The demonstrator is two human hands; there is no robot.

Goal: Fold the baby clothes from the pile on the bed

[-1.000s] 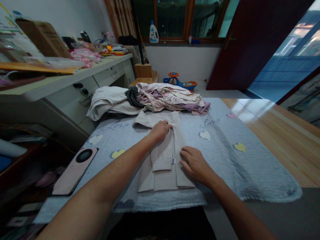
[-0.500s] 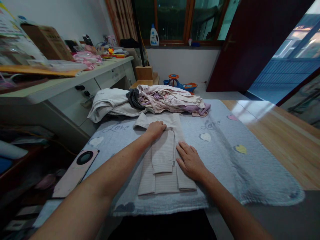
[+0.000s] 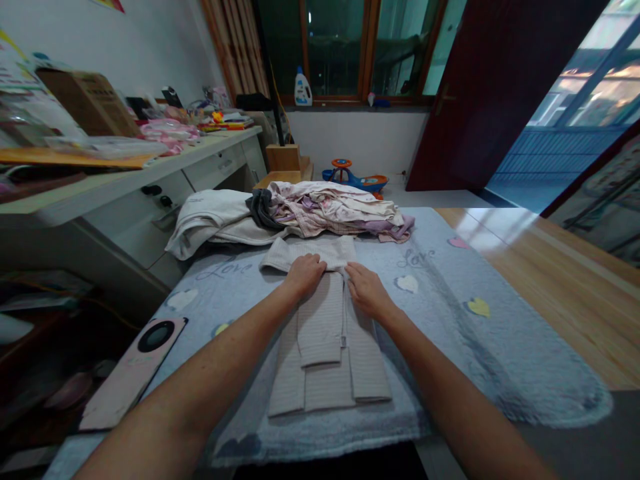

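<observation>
A pale beige ribbed top [image 3: 320, 387] lies in front of me, its sides turned in and a sleeve laid lengthwise down the middle. A small tag shows beside the sleeve. My left hand [image 3: 306, 275] is closed on the cloth near its far end, fingers bent and pressed together. Opposite it, my right hand [image 3: 367, 290] pinches the right edge, with its thumb mostly hidden. Beyond both hands the top's far part [image 3: 320, 252] spreads loosely. Underneath is a grey-blue fleecy blanket [image 3: 440, 360] with hearts and lettering.
Behind the top lies a heap of crumpled clothes [image 3: 330, 207], with a light sweatshirt [image 3: 210, 217] at its left. A pink phone [image 3: 133, 373] rests on the blanket's left side. A cluttered white desk [image 3: 165, 170] stands left. Wooden boards [image 3: 540, 267] extend right.
My right hand has moved from lying flat on the top's right side up to its far right edge, where the fingers close. My left hand stays on the cloth. The view has tilted slightly upward.
</observation>
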